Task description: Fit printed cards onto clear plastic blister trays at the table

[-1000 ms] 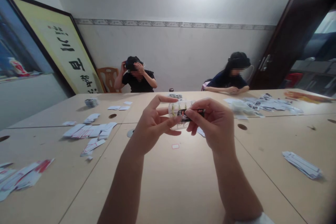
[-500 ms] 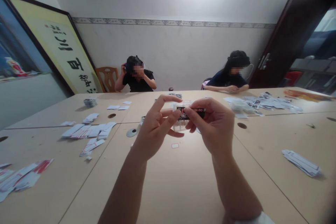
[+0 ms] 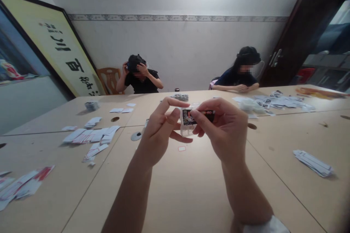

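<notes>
Above the table, a small clear plastic case [image 3: 188,130] is held between both hands. A black printed card [image 3: 188,117] lies against its near face. My left hand [image 3: 158,131] is closed around the case's left side, with the index finger along the top and other fingers below and behind. Its thumb is raised beside the card's left edge. My right hand [image 3: 225,129] pinches the card, thumb pressed on the front and fingers curled behind, partly hiding its right part. Whether the card is inside or outside the case I cannot tell.
White paper slips [image 3: 91,134] lie in piles to the left. A folded white bundle [image 3: 313,163] is at the right. Stacked discs [image 3: 92,106] stand at the far left; plastic pieces and papers [image 3: 284,102] cover the far right. Two people sit across the table [image 3: 186,189].
My left thumb has lifted off the card and moved left, showing more of its print. The right hand keeps its pinch. The view has shifted slightly.
</notes>
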Tool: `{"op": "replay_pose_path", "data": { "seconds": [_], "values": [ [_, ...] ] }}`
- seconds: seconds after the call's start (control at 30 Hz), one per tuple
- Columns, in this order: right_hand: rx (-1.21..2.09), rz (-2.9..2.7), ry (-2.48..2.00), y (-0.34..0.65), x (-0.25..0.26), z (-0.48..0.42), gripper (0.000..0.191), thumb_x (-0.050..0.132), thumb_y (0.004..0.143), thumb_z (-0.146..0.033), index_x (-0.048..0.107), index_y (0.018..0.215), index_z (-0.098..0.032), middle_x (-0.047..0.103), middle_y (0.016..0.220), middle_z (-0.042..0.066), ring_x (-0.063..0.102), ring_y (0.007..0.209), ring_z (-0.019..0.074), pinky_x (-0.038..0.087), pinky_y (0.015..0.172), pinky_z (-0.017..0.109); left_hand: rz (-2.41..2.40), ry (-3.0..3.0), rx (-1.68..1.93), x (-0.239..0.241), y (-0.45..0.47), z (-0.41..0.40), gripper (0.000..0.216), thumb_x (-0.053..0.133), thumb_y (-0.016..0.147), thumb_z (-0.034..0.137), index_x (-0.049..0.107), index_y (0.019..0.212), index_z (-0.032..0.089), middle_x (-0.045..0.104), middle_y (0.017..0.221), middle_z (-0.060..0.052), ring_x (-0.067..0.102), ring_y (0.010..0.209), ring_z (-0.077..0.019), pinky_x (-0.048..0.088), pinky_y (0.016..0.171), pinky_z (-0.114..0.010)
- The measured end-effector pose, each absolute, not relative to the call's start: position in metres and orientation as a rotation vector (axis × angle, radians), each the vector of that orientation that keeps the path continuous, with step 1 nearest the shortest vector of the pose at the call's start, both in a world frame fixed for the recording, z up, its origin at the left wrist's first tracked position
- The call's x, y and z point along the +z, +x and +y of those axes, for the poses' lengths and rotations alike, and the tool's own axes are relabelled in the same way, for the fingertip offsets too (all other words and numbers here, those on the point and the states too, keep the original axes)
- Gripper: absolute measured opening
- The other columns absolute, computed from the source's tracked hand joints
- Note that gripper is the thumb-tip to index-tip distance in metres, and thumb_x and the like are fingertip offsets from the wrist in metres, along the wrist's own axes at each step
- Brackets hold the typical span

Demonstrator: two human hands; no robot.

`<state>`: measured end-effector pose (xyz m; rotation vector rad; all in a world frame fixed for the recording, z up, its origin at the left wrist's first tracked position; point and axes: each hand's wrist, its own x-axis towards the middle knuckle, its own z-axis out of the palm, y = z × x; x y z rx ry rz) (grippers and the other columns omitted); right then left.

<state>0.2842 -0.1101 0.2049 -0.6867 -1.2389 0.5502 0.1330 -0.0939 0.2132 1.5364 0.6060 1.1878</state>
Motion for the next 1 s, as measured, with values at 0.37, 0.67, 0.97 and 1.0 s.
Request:
{"op": "replay_pose_path", "data": {
  "seconds": [0.37, 0.67, 0.97, 1.0],
  "values": [
    [0.519, -1.242, -0.679, 0.2855, 0.2056, -0.1108, 0.011, 0.079, 0.078, -0.017, 0.068, 0.077, -0.021, 0.064, 0.064, -0.004, 0.062, 0.047, 0.0097, 0.052, 0.039, 0.019, 0.627, 1.536, 1.235, 0.2161, 0.1387, -0.0997, 0.026, 0.065, 0.094, 0.043, 0.058, 0.106, 0.021, 0.069, 0.077, 0.0, 0.076, 0.074, -0.0202, 0.067, 0.057, -0.032],
    [0.489, -1.26, -0.681, 0.286, 0.205, -0.1109, 0.012, 0.077, 0.079, -0.016, 0.067, 0.077, -0.021, 0.064, 0.066, -0.004, 0.062, 0.049, 0.0096, 0.052, 0.04, 0.019, 0.627, 1.538, 1.237, 0.216, 0.1385, -0.0985, 0.025, 0.067, 0.094, 0.041, 0.057, 0.105, 0.021, 0.069, 0.076, 0.001, 0.075, 0.073, -0.0189, 0.068, 0.057, -0.031],
    [0.46, -1.286, -0.713, 0.2868, 0.2052, -0.1125, 0.012, 0.077, 0.08, -0.019, 0.066, 0.078, -0.023, 0.065, 0.068, -0.004, 0.063, 0.051, 0.0106, 0.053, 0.041, 0.02, 0.564, 1.557, 1.181, 0.2137, 0.1339, -0.0919, 0.026, 0.065, 0.095, 0.042, 0.057, 0.106, 0.021, 0.07, 0.077, 0.0, 0.076, 0.073, -0.0202, 0.069, 0.058, -0.033],
    [0.459, -1.287, -0.716, 0.2866, 0.2051, -0.1124, 0.012, 0.077, 0.08, -0.019, 0.065, 0.078, -0.023, 0.065, 0.068, -0.004, 0.063, 0.05, 0.0104, 0.053, 0.041, 0.02, 0.562, 1.553, 1.176, 0.2137, 0.1339, -0.0918, 0.026, 0.065, 0.095, 0.043, 0.058, 0.106, 0.021, 0.07, 0.077, 0.0, 0.076, 0.071, -0.0197, 0.068, 0.058, -0.032]
  ]
}}
